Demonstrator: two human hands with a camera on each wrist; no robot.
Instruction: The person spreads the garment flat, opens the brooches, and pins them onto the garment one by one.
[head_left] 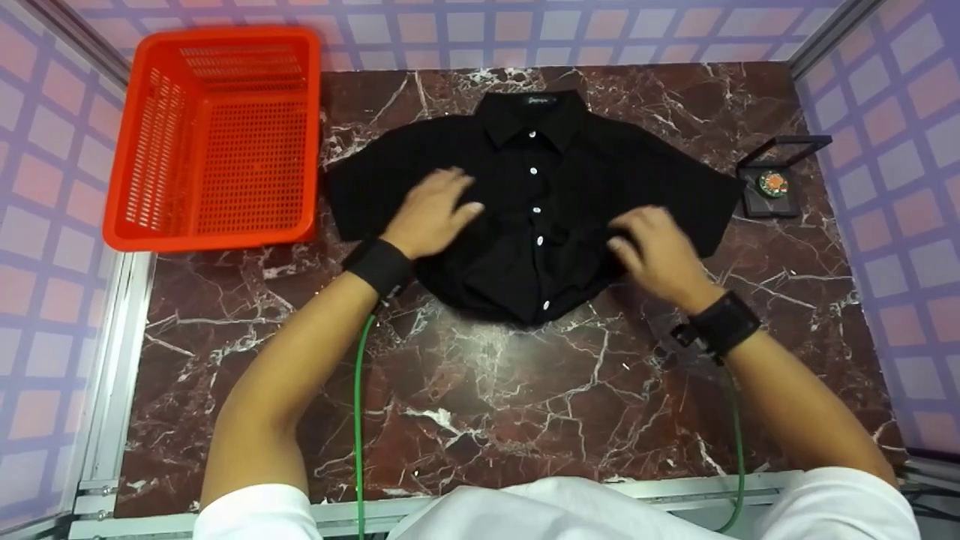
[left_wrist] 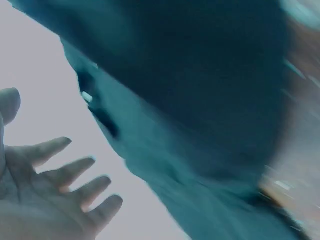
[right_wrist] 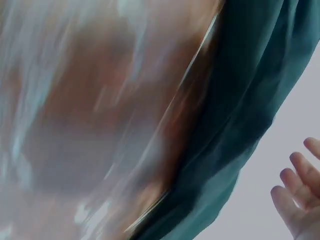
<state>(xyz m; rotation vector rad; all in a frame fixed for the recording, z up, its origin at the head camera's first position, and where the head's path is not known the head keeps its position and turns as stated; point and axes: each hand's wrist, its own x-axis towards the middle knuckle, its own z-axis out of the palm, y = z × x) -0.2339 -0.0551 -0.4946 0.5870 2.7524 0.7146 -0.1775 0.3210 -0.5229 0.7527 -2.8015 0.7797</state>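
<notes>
A black short-sleeved shirt (head_left: 510, 225) with white buttons lies front up on the marble-patterned table, collar away from me and sleeves spread to both sides. Its lower part is bunched and rounded toward me. My left hand (head_left: 433, 212) is over the shirt's left side in the head view, fingers loosely extended and slightly blurred. Over the right lower edge of the shirt is my right hand (head_left: 656, 251), its fingers bent a little and also blurred. Both wrist views show the shirt (left_wrist: 165, 120) beside spread fingers (right_wrist: 295, 185), with nothing gripped.
A red plastic basket (head_left: 315, 150) stands at the back left, close to the left sleeve. Near the right sleeve sits a small black open case (head_left: 772, 212) with a round green and orange piece (head_left: 772, 184). A green cable (head_left: 360, 420) runs from my left wristband.
</notes>
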